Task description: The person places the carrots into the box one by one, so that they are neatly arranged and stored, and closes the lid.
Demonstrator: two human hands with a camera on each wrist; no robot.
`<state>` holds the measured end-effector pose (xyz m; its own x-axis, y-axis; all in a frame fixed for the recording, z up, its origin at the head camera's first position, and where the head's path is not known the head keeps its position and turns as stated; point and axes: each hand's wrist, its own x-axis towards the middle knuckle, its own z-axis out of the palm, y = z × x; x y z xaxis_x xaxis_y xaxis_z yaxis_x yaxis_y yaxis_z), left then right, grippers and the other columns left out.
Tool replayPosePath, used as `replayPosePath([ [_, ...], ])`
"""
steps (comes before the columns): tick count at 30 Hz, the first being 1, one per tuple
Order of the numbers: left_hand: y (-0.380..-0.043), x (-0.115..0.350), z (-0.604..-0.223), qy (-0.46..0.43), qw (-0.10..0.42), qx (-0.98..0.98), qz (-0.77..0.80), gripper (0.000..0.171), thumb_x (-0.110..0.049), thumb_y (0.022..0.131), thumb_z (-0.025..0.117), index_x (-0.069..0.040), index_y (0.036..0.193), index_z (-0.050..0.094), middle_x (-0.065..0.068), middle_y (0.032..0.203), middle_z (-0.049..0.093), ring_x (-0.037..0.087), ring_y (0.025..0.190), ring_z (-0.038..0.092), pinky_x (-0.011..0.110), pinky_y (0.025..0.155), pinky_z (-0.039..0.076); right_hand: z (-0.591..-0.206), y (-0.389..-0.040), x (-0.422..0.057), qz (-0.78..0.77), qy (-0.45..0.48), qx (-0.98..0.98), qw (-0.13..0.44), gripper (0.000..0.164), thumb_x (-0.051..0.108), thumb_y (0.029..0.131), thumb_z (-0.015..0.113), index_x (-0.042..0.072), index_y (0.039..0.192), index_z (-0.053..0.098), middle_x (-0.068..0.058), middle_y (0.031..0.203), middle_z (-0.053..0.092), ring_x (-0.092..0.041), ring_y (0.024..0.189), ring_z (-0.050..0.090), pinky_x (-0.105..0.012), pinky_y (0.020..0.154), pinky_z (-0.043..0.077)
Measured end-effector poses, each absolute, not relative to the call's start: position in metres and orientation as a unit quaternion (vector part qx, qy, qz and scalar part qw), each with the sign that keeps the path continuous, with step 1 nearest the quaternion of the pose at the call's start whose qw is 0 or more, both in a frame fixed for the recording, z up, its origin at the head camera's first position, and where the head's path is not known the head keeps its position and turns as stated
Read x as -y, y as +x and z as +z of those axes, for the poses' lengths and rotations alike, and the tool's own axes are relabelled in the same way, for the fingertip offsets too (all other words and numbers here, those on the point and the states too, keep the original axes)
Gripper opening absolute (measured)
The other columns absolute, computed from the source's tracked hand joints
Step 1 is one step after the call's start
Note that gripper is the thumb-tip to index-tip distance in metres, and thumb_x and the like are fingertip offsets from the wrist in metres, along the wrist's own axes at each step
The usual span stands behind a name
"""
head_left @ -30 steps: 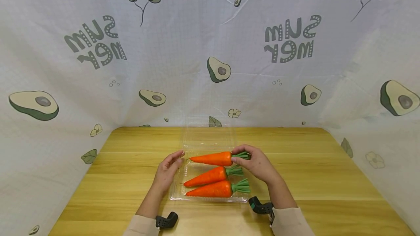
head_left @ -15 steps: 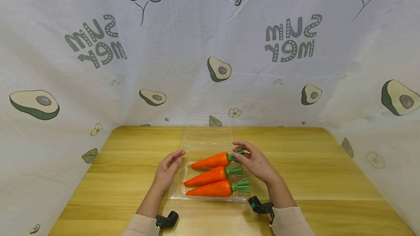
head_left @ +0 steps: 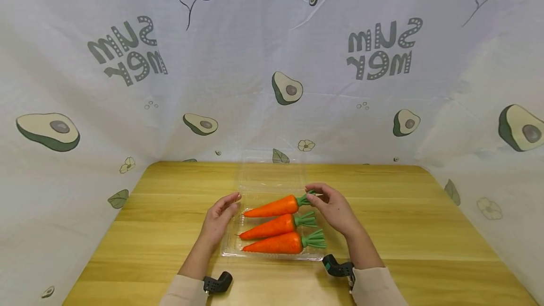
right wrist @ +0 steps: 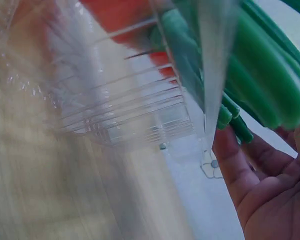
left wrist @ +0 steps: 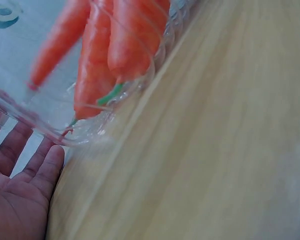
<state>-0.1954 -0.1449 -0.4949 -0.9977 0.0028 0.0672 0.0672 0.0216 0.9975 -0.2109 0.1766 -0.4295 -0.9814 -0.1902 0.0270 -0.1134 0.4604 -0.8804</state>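
A clear plastic clamshell box [head_left: 272, 256] holds two orange carrots side by side, the near carrot [head_left: 274, 243] and the middle carrot [head_left: 267, 228], green stalks to the right. Along its far side lies a third carrot [head_left: 272, 208], slightly slanted, its tip toward the left wall. My right hand [head_left: 333, 207] pinches this far carrot's green stalks between thumb and fingers; the right wrist view shows green stalks [right wrist: 265, 75] close over that hand. At the box's left edge, my left hand [head_left: 217, 218] rests with relaxed fingers against the outside of the wall, as the left wrist view shows.
The box's clear lid [head_left: 272, 176] is folded back, away from me. Beneath everything is a wooden table [head_left: 382, 230]. A white cloth printed with avocados [head_left: 287, 88] hangs behind and at both sides.
The far carrot was held level above the box's far side; its tip has dropped, and it has come down beside the others, then shifted slightly left. My left hand stays put.
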Motion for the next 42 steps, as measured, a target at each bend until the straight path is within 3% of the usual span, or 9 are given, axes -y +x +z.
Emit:
replayPosePath([
  [6,-0.1961,0.1454,-0.4955,-0.022,0.017,0.714,-0.699,0.04,-0.017,0.103,0.059,-0.008,0.142,0.059,0.013,0.145,0.061,0.032,0.135,0.057,0.014,0.098,0.049,-0.4285,-0.2107,-0.1753,-0.527,-0.094,-0.844,0.041,0.041,0.024,0.103,0.061,0.007,0.14,0.058,-0.017,0.138,0.058,-0.033,0.11,0.071,-0.046,0.094,0.059],
  [13,-0.1946,0.1449,-0.4933,-0.015,0.016,0.718,-0.695,0.039,-0.015,0.103,0.058,-0.008,0.142,0.059,0.014,0.145,0.061,0.033,0.135,0.057,0.012,0.095,0.049,-0.4292,-0.21,-0.1749,-0.494,-0.101,-0.863,0.013,0.039,0.023,0.102,0.063,0.008,0.138,0.06,-0.013,0.138,0.064,-0.036,0.127,0.062,-0.054,0.105,0.052],
  [18,-0.1942,0.1439,-0.4916,-0.02,0.018,0.716,-0.698,0.04,-0.015,0.104,0.058,-0.006,0.143,0.058,0.016,0.146,0.06,0.034,0.136,0.056,0.011,0.095,0.048,-0.4306,-0.2107,-0.178,-0.466,-0.099,-0.879,-0.003,0.039,0.023,0.1,0.066,0.009,0.136,0.063,-0.011,0.136,0.066,-0.033,0.126,0.063,-0.055,0.108,0.049],
  [27,-0.1931,0.1432,-0.4901,-0.02,0.019,0.717,-0.697,0.04,-0.015,0.104,0.058,-0.005,0.143,0.057,0.017,0.146,0.06,0.034,0.136,0.055,0.011,0.096,0.047,-0.4321,-0.2107,-0.1759,-0.451,-0.095,-0.887,0.017,0.038,0.023,0.099,0.068,0.012,0.135,0.066,-0.009,0.13,0.069,-0.031,0.12,0.066,-0.05,0.102,0.054],
  [34,-0.1926,0.1437,-0.4897,-0.016,0.017,0.719,-0.695,0.041,-0.018,0.103,0.059,-0.007,0.143,0.058,0.015,0.146,0.06,0.033,0.136,0.056,0.011,0.097,0.046,-0.4301,-0.2095,-0.1708,-0.41,-0.083,-0.908,0.028,0.037,0.026,0.1,0.067,0.019,0.136,0.067,-0.01,0.138,0.066,-0.03,0.108,0.067,-0.043,0.086,0.06],
  [42,-0.1937,0.1432,-0.4901,-0.016,0.019,0.72,-0.694,0.04,-0.017,0.104,0.059,-0.006,0.143,0.058,0.016,0.146,0.06,0.033,0.136,0.056,0.011,0.097,0.046,-0.4301,-0.209,-0.1733,-0.402,-0.081,-0.911,0.045,0.037,0.028,0.101,0.064,0.021,0.137,0.066,-0.012,0.143,0.061,-0.03,0.108,0.065,-0.042,0.083,0.06],
])
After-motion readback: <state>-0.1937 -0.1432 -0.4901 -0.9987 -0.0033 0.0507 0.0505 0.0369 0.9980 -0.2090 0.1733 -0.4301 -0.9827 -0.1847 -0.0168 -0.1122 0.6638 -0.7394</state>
